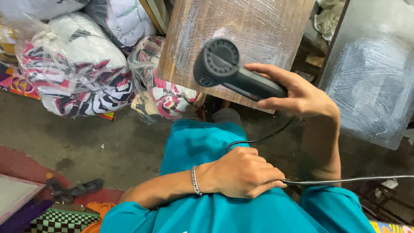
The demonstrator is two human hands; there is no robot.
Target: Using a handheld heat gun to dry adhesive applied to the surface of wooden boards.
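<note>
- Two bare hands work over a lap in teal cloth [202, 142].
- Right hand [302, 92] has its fingers clenched round the handle of a black heat gun [233, 71], held above the wooden surface [258, 26], its round vented end facing the camera.
- Left hand [241, 172], below the heat gun, pinches the gun's black cord [345, 180] between its fingers against the lap.
- Plastic-wrapped fabric bundles [82, 69] lie left of the wooden surface.
</note>
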